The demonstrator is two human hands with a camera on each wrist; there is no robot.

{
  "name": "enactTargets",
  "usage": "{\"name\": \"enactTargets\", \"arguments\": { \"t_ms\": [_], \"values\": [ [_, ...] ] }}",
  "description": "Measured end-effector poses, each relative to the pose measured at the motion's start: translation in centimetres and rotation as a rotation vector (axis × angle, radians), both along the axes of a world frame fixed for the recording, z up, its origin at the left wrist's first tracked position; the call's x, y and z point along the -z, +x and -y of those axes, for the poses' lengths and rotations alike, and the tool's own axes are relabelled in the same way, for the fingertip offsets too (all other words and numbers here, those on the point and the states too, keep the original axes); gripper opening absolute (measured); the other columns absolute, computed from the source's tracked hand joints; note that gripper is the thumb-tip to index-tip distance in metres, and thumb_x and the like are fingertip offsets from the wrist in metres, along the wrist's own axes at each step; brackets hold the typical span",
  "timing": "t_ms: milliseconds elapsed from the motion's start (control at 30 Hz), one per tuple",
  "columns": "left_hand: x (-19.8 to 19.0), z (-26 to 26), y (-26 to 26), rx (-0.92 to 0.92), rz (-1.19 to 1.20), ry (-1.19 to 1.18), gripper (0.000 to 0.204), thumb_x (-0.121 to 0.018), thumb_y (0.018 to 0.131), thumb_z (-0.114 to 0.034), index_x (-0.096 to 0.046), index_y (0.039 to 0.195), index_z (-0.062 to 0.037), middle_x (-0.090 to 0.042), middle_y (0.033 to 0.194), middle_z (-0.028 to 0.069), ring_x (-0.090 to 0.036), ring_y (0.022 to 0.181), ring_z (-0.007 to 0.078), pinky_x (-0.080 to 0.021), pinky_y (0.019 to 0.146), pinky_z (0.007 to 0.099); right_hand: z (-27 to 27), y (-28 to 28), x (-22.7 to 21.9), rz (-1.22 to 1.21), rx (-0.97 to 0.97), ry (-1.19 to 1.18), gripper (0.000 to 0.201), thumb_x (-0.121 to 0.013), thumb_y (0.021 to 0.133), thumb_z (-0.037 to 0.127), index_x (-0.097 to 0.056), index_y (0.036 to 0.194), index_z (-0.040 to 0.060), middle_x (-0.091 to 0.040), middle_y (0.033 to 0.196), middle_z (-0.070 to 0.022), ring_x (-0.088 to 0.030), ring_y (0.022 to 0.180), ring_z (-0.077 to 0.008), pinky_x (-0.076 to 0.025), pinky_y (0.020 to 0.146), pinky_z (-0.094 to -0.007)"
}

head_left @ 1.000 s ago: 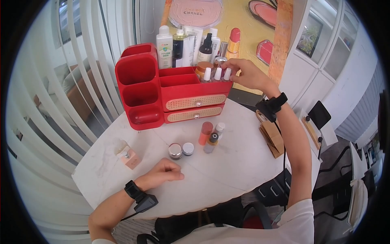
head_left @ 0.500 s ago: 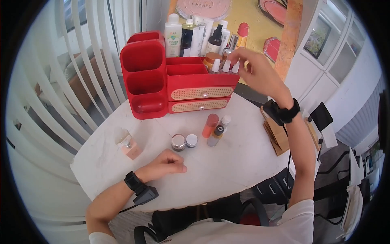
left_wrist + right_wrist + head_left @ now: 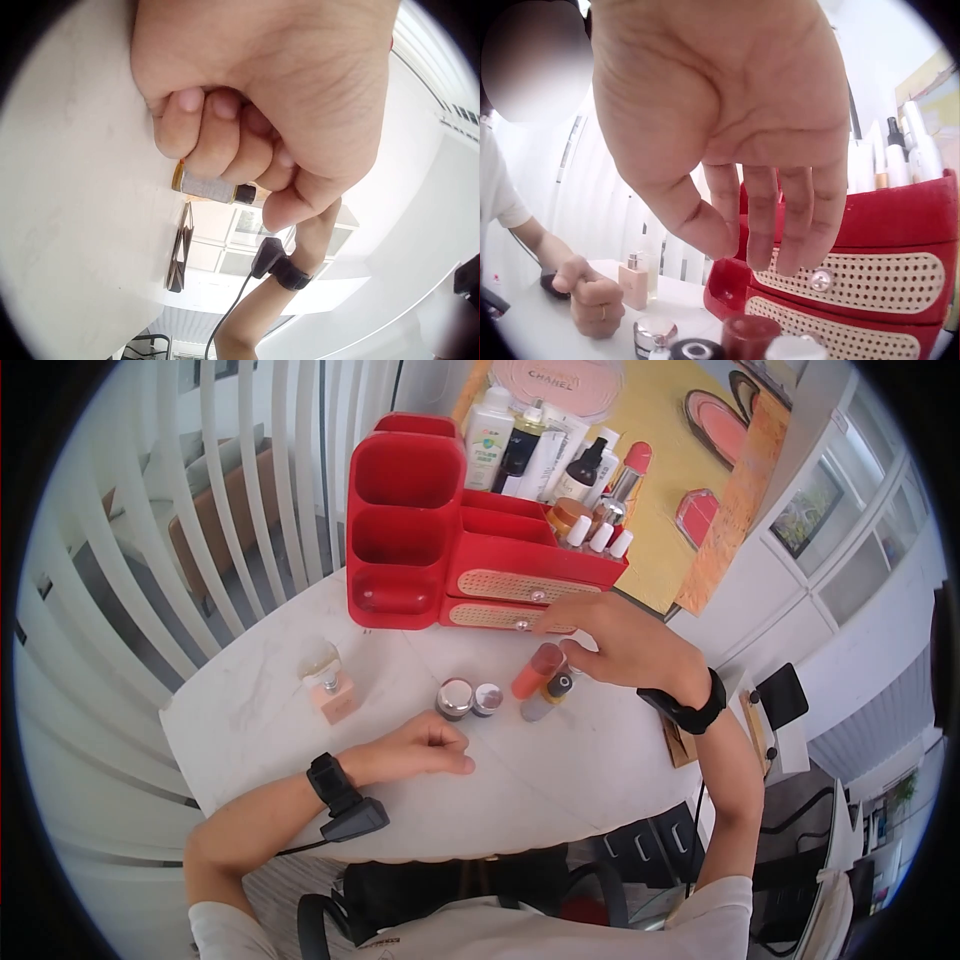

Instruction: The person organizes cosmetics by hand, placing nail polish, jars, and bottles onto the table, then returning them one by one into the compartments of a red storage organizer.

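Observation:
In the head view my right hand (image 3: 635,645) hovers over a red bottle (image 3: 538,670) and a dark-capped bottle (image 3: 545,698), partly covering a third. The right wrist view shows that hand (image 3: 735,105) with relaxed, bent fingers and nothing in them, above a red cap (image 3: 750,335) and in front of the organizer's woven drawers (image 3: 847,285). My left hand (image 3: 415,750) rests on the table, fingers curled in and empty; the left wrist view shows its fist (image 3: 262,97). Two silver-lidded jars (image 3: 455,698) stand just beyond it.
The red organizer (image 3: 400,560) stands at the back, with white-capped small bottles (image 3: 600,538) in its right compartment and taller bottles (image 3: 487,440) behind. A pink perfume bottle (image 3: 334,695) is on the left. A brown paper bag (image 3: 682,745) is partly hidden by the right wrist.
My right hand has come down from the white-capped bottles in the organizer to the bottles on the table. The head view has shifted and tilted. My left hand stays curled on the table.

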State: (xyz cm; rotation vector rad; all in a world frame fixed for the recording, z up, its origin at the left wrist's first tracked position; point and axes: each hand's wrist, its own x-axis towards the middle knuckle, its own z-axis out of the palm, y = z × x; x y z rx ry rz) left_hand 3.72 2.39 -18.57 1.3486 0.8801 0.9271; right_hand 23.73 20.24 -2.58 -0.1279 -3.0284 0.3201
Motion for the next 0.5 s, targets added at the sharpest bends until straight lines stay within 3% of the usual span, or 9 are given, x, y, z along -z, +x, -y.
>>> {"name": "enactTargets", "arguments": {
  "t_ms": [200, 300, 367, 500],
  "values": [
    [0.0, 0.1, 0.0, 0.003, 0.004, -0.006, 0.048, -0.066, 0.090, -0.018, -0.033, 0.056, -0.0119, -0.030, 0.056, -0.0069, -0.027, 0.055, 0.0052, -0.022, 0.053, 0.0268, 4.1, -3.8, 2.6, 0.066, -0.022, -0.060, 0.029, -0.065, 0.079, 0.002, -0.064, 0.108, 0.0034, -0.064, 0.105, -0.0128, -0.063, 0.095, -0.0333, -0.050, 0.082, -0.0396],
    [-0.3, 0.1, 0.0, 0.000, -0.017, 0.033, 0.048, -0.066, 0.090, -0.018, -0.033, 0.056, -0.0124, -0.029, 0.056, -0.0069, -0.027, 0.055, 0.0048, -0.022, 0.053, 0.0270, 5.1, -5.6, 5.7, 0.114, -0.097, -0.025, 0.023, -0.068, 0.078, 0.004, -0.063, 0.100, 0.0037, -0.063, 0.097, -0.0122, -0.062, 0.091, -0.0335, -0.049, 0.078, -0.0412],
    [0.0, -0.1, 0.0, -0.003, -0.017, 0.038, 0.048, -0.065, 0.091, -0.018, -0.033, 0.056, -0.0127, -0.029, 0.056, -0.0069, -0.027, 0.055, 0.0047, -0.022, 0.053, 0.0270, 5.4, -6.6, 6.9, 0.205, -0.034, 0.036, 0.019, -0.070, 0.077, 0.006, -0.059, 0.093, 0.0035, -0.060, 0.091, -0.0121, -0.062, 0.090, -0.0336, -0.049, 0.077, -0.0425],
    [0.0, 0.1, 0.1, -0.003, -0.008, 0.044, 0.049, -0.065, 0.092, -0.019, -0.032, 0.056, -0.0135, -0.027, 0.056, -0.0068, -0.026, 0.055, 0.0046, -0.022, 0.053, 0.0270, 5.3, -7.3, 6.7, 0.216, -0.017, 0.027, 0.019, -0.071, 0.077, 0.007, -0.056, 0.088, 0.0031, -0.059, 0.089, -0.0126, -0.062, 0.089, -0.0335, -0.048, 0.076, -0.0431]
  ]
}}
